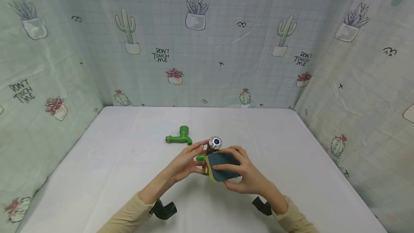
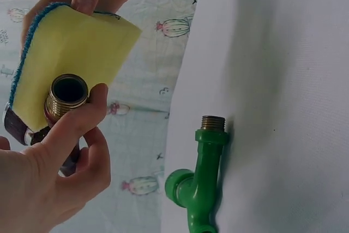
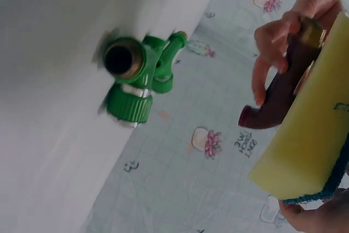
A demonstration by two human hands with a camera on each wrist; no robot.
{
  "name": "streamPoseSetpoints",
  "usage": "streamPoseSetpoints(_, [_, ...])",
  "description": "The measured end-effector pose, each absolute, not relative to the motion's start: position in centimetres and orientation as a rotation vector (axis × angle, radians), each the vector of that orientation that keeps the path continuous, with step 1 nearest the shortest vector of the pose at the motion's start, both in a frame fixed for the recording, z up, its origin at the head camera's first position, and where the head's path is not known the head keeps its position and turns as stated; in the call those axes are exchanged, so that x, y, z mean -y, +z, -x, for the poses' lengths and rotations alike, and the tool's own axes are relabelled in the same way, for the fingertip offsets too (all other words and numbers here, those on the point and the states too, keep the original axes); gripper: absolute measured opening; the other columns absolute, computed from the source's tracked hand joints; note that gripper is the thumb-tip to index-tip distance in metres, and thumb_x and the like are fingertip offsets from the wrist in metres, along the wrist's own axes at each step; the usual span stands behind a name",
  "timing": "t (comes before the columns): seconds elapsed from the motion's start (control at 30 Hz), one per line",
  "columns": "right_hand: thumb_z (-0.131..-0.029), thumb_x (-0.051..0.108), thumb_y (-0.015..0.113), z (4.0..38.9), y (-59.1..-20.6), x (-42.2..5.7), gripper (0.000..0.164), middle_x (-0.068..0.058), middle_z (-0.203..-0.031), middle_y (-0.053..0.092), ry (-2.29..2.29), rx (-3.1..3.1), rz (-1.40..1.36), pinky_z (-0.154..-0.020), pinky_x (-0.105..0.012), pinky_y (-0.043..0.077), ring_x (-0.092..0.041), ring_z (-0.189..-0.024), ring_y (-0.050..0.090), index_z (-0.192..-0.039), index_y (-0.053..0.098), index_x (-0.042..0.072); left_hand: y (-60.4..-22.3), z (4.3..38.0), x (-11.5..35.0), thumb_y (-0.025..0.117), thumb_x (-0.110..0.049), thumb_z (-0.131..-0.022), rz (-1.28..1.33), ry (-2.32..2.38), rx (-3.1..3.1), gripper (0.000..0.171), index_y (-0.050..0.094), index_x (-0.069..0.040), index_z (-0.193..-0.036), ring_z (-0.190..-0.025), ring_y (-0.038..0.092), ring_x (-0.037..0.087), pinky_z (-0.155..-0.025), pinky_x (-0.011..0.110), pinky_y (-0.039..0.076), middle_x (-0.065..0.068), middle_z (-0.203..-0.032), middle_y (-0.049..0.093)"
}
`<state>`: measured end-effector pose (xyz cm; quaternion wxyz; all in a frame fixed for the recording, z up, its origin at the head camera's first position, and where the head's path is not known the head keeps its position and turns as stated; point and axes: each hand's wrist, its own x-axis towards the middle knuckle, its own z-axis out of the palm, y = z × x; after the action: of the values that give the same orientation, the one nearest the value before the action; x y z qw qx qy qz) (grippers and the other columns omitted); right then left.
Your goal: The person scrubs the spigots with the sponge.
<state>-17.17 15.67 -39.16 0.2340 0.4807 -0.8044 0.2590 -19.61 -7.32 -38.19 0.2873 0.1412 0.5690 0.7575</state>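
Note:
My left hand [image 1: 185, 161] holds a dark maroon tap [image 3: 289, 83] up over the table, fingers and thumb around its body. The tap has a brass threaded end [image 2: 69, 90] and a clear-looking round knob [image 1: 215, 142] with a blue centre. In my right hand [image 1: 247, 175] is a sponge [image 1: 224, 166], yellow on one face and blue-green on the other. Its yellow face [image 2: 76, 53] lies against the tap's side, as the left wrist view shows. The sponge and fingers hide much of the tap in the head view.
A green tap [image 1: 181, 136] with a brass threaded end lies on the white table [image 1: 129, 128] behind the left hand. Another green tap [image 1: 200, 158] is partly hidden behind the hands. Patterned cloth [image 1: 207, 64] walls the back and sides.

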Motion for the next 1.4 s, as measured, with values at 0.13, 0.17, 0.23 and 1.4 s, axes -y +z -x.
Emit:
streamPoseSetpoints(0.13, [-0.068,0.024,0.074,17.1,-39.3,-15.4,0.046,-0.009,-0.127,0.043,0.743,2.175,-1.341,-0.080,-0.043,0.046,-0.022,-0.112,0.033,-0.112,0.061,0.028,-38.6,19.7,7.2,0.039,-0.035,-0.095,-0.383,2.045,-1.530,0.052,0.027,-0.011,-0.140,-0.108,0.050,0.036,-0.084,0.049,0.049,0.023,-0.138,0.026])
streamPoseSetpoints(0.17, [-0.070,0.025,0.072,17.1,-39.3,-15.3,0.043,-0.010,-0.127,0.044,0.743,2.165,-1.338,-0.080,-0.043,0.046,-0.022,-0.112,0.034,-0.112,0.061,0.027,-38.7,19.7,7.2,0.039,-0.034,-0.095,-0.381,2.051,-1.530,0.052,0.028,-0.011,-0.140,-0.109,0.050,0.037,-0.083,0.049,0.049,0.022,-0.140,0.025])
streamPoseSetpoints(0.23, [-0.073,0.028,0.069,17.1,-39.3,-15.3,0.039,-0.010,-0.125,0.044,0.754,2.145,-1.326,-0.080,-0.043,0.045,-0.022,-0.111,0.035,-0.111,0.062,0.027,-38.9,19.7,7.1,0.041,-0.032,-0.095,-0.386,2.067,-1.518,0.050,0.029,-0.012,-0.140,-0.108,0.050,0.036,-0.082,0.047,0.050,0.022,-0.142,0.022])
streamPoseSetpoints(1.4, [-0.080,0.040,0.059,17.6,-37.9,-17.4,0.031,-0.014,-0.122,0.046,0.541,2.194,-1.161,-0.080,-0.048,0.037,-0.026,-0.106,0.037,-0.109,0.063,0.030,-39.2,19.4,7.7,0.049,-0.002,-0.089,-0.337,2.132,-1.472,0.054,0.030,-0.019,-0.136,-0.099,0.056,0.019,-0.080,0.043,0.052,0.013,-0.130,0.038])
